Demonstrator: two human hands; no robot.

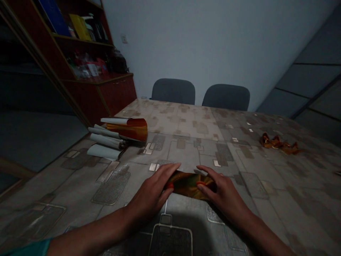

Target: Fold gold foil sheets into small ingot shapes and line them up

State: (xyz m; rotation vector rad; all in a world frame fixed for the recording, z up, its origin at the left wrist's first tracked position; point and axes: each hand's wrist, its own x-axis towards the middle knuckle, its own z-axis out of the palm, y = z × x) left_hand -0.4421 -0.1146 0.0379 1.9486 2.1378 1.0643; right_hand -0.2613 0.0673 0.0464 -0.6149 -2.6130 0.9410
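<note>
A strip of shiny gold foil paper (pixel 185 184) spans the gap between my two hands, just above the patterned table. My left hand (pixel 154 190) grips its left end, thumb in front and fingers behind. At the other end my right hand (pixel 222 190) pinches the foil between thumb and fingers, where the surface looks creased. Part of each end is covered by the fingers. To the far left lies a loose stack of gold foil sheets (pixel 138 129) with pale backs, curled up. Crumpled or folded gold foil pieces (pixel 278 143) rest on the right side.
The table (pixel 183 121) has a glossy patterned cover. Two grey chairs (pixel 173 90) stand behind its far edge, against a pale wall (pixel 191 46). A reddish wooden shelf unit (pixel 106 92) with assorted items is at the back left. The room is dim.
</note>
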